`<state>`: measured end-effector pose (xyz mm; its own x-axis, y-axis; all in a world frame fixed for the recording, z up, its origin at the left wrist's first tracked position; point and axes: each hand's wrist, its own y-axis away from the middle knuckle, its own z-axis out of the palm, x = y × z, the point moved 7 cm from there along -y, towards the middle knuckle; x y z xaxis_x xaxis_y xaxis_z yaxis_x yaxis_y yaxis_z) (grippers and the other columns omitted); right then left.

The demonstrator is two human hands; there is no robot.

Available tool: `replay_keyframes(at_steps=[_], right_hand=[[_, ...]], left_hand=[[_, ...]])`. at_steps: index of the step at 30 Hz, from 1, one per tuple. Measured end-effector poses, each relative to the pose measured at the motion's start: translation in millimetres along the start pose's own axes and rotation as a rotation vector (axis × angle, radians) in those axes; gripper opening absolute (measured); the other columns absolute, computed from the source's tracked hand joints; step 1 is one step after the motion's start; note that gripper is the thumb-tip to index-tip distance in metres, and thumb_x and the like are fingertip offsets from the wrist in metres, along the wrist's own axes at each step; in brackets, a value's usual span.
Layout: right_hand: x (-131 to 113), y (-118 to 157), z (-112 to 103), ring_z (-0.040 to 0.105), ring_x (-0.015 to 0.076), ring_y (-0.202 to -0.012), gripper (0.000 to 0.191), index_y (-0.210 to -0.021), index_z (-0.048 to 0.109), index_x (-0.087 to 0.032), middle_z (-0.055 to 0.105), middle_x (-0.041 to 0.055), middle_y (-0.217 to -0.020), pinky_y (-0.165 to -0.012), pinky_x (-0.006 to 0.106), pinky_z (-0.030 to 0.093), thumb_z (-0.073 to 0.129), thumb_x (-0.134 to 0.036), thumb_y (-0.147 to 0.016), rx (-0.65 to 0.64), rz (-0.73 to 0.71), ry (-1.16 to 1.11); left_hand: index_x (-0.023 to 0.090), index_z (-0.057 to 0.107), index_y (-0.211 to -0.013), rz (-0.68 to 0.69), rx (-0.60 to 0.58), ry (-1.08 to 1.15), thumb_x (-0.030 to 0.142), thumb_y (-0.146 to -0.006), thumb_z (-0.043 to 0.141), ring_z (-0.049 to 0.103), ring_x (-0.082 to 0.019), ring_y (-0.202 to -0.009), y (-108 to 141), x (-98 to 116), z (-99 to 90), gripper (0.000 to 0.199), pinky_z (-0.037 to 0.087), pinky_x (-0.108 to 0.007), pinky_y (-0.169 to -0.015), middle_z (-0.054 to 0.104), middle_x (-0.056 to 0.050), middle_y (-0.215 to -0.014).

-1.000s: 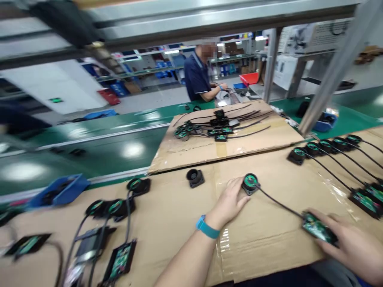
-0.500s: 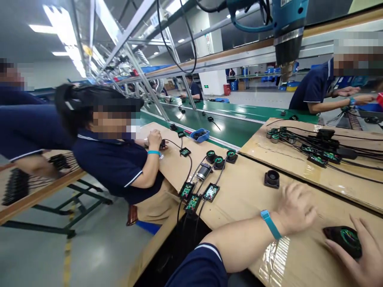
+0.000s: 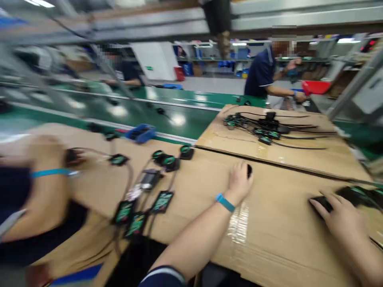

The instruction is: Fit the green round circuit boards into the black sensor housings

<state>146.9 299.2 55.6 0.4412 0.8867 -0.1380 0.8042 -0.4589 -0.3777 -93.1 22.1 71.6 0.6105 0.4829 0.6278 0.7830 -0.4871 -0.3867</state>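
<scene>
With its teal wristband on, my left hand [image 3: 239, 180] is closed around a small black housing [image 3: 249, 171] near the bench's back edge; the fingers cover most of it. My right hand [image 3: 344, 213], farther right, has thumb and fingers around a dark part [image 3: 325, 204] low over the cardboard. Blur and the hand hide its details. Beside it on the right lie black pieces with green boards [image 3: 356, 195]. To the left are several cabled black cases with green circuit boards [image 3: 161, 201], round black housings with green boards [image 3: 170, 162] and a silver-and-black cylinder [image 3: 150, 179].
A co-worker's arm [image 3: 49, 187] is at the left bench end, near a blue tray [image 3: 140, 133]. Behind runs a green conveyor [image 3: 185, 97]. A second cardboard-topped table [image 3: 239, 147] holds cabled parts. Overhead hangs a blurred power tool [image 3: 218, 20]; another person [image 3: 260, 73] works behind.
My view has turned right. My left hand has gone to the black housing that stood free and closed on it. My right hand has moved away to the right with the dark part.
</scene>
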Motion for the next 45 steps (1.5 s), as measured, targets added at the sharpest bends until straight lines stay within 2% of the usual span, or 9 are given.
replay_keyframes(at_steps=[7,11,16,20,24,29,33,39,45], right_hand=[[24,-11,-41,0.063,0.0361,-0.108,0.053,-0.122,0.069,-0.008,0.07,0.0221,-0.115,-0.099,0.052,0.05,0.047,-0.05,-0.097,-0.017,0.16,0.207],[4,-27,-55,0.058,0.0425,-0.111,0.054,-0.119,0.07,-0.011,0.067,0.0242,-0.119,-0.088,0.059,0.049,0.044,-0.054,-0.098,0.036,0.187,0.324],[-93,-116,-37,0.058,0.036,-0.115,0.046,-0.118,0.069,-0.018,0.067,0.0172,-0.126,-0.096,0.052,0.045,0.048,-0.053,-0.098,0.072,-0.107,0.1],[-200,-219,13,0.049,0.0382,-0.128,0.042,-0.126,0.067,-0.018,0.058,0.019,-0.142,-0.101,0.055,0.04,0.048,-0.043,-0.099,0.024,-0.332,-0.002],[-304,-303,69,0.028,0.044,-0.146,0.056,-0.149,0.049,-0.02,0.027,0.0219,-0.165,-0.107,0.062,0.033,0.056,-0.026,-0.094,-0.113,-0.519,0.053],[-372,-359,119,0.016,0.0445,-0.153,0.061,-0.15,0.047,-0.019,0.015,0.023,-0.167,-0.114,0.065,0.025,0.056,-0.008,-0.091,-0.353,-0.559,0.069],[-383,-367,123,0.028,0.0435,-0.148,0.049,-0.138,0.054,-0.012,0.033,0.0281,-0.159,-0.11,0.064,0.031,0.062,-0.007,-0.09,-0.385,-0.521,0.034],[-354,-326,82,0.051,0.0306,-0.132,0.051,-0.134,0.051,-0.012,0.055,0.0205,-0.142,-0.107,0.044,0.042,0.073,-0.02,-0.089,-0.375,-0.461,-0.057],[-268,-220,-35,0.067,0.0213,-0.099,0.053,-0.13,0.053,-0.02,0.07,0.0054,-0.113,-0.087,0.032,0.05,0.078,-0.027,-0.084,-0.174,-0.37,-0.584]], left_hand=[[0.018,0.05,-0.134,0.15,-0.032,0.102,0.034,-0.086,0.073,0.055,-0.035,-0.122,9,14,16.3,0.056,0.044,-0.054,-0.106,0.063,-0.015,-0.129],[0.017,0.044,-0.138,0.156,-0.068,0.19,0.021,-0.085,0.066,0.055,-0.032,-0.125,12,18,16.5,0.058,0.044,-0.052,-0.108,0.06,-0.016,-0.133],[0.019,0.046,-0.134,0.115,-0.107,0.249,0.025,-0.084,0.071,0.058,-0.032,-0.119,9,15,18.5,0.057,0.048,-0.052,-0.105,0.063,-0.014,-0.127],[0.018,0.051,-0.126,0.095,-0.153,0.284,0.035,-0.079,0.081,0.06,-0.032,-0.112,4,13,17.3,0.059,0.05,-0.051,-0.1,0.065,-0.013,-0.119],[0.019,0.053,-0.122,0.056,-0.193,0.287,0.044,-0.076,0.082,0.06,-0.033,-0.108,2,9,19.6,0.059,0.051,-0.053,-0.097,0.066,-0.012,-0.115],[0.022,0.056,-0.118,0.031,-0.221,0.345,0.045,-0.076,0.08,0.06,-0.033,-0.104,3,4,25.3,0.053,0.05,-0.054,-0.096,0.066,-0.011,-0.113],[0.022,0.057,-0.114,0.028,-0.216,0.369,0.039,-0.076,0.079,0.06,-0.032,-0.104,1,3,25.6,0.047,0.05,-0.054,-0.095,0.066,-0.01,-0.112],[0.022,0.056,-0.108,0.049,-0.211,0.341,0.034,-0.077,0.08,0.06,-0.03,-0.103,-1,5,21.9,0.041,0.048,-0.05,-0.094,0.065,-0.009,-0.106],[0.022,0.058,-0.107,0.063,-0.168,0.322,0.034,-0.079,0.081,0.061,-0.029,-0.103,0,3,24.1,0.038,0.046,-0.046,-0.094,0.066,-0.007,-0.106]])
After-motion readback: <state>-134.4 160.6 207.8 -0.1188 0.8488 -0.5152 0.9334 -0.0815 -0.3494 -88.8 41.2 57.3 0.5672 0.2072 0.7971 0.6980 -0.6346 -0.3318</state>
